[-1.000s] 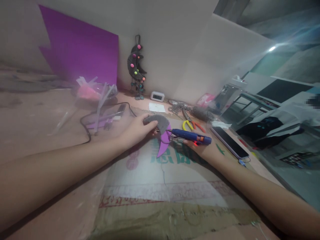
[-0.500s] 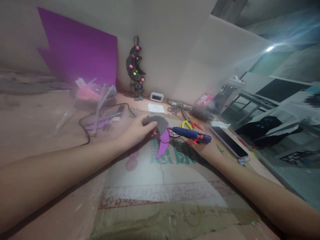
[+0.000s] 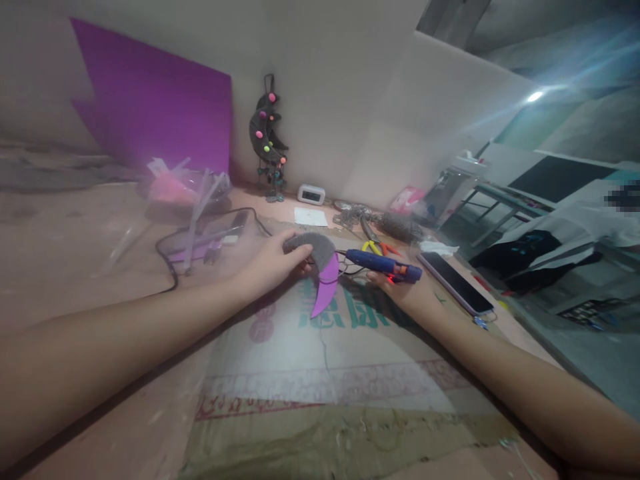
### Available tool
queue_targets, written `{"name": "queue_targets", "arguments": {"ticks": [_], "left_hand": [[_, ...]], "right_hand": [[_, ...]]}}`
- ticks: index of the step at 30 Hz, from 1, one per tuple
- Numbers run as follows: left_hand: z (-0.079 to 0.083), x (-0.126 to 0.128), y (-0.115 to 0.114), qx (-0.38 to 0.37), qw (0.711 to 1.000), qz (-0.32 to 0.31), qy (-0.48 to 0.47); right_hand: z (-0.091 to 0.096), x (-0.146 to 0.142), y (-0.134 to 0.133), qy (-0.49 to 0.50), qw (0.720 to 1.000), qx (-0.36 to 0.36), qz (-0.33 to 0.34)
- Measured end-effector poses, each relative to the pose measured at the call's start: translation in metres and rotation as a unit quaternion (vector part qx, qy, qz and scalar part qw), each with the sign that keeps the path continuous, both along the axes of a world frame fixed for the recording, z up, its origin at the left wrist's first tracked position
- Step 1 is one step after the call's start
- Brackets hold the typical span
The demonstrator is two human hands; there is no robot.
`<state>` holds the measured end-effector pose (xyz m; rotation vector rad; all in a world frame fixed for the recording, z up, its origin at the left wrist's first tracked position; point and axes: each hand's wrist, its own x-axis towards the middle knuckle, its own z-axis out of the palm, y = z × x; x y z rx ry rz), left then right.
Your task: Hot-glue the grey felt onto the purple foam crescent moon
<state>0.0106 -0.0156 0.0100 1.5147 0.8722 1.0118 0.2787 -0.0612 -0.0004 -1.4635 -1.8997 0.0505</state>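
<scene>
My left hand (image 3: 290,257) grips a crescent moon shape (image 3: 326,283), thumb on top and fingers beneath. Grey cord or yarn is wrapped around its upper part; the lower tip is bare purple. In my right hand (image 3: 387,283) is a blue hot glue gun (image 3: 377,261) with a red light lit near the grip. Its nozzle points left, at the crescent's right edge where the grey wrap meets the purple; whether it touches I cannot tell. A thin loop of cord hangs around the purple part. My right fingers are partly hidden under the gun.
A printed cardboard sheet (image 3: 320,380) lies under my hands. Beyond are pliers (image 3: 373,243), a phone (image 3: 455,281), a small white clock (image 3: 311,194) and a white card (image 3: 311,217). A decorated moon hanging (image 3: 267,133) and purple sheet (image 3: 165,100) are at the wall. Plastic bags (image 3: 185,187) lie left.
The view has shifted very slightly. The glue gun's tip sits a touch farther right of the crescent's edge; both hands keep their grips.
</scene>
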Motion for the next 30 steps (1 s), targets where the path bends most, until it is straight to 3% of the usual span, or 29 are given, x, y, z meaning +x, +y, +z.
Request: {"name": "queue_targets", "arguments": {"ticks": [11,24,30], "left_hand": [[-0.006,0.001,0.004,-0.022,0.999,-0.009,-0.046],[-0.015,0.0,0.011,-0.001,0.999,0.013,-0.035],[-0.013,0.0,0.01,-0.007,0.999,0.013,-0.038]], "right_hand": [[0.014,-0.01,-0.008,0.032,0.999,-0.016,-0.006],[0.012,-0.008,-0.008,0.016,0.998,0.019,0.05],[0.008,-0.005,-0.006,0.019,0.998,0.0,0.054]]}}
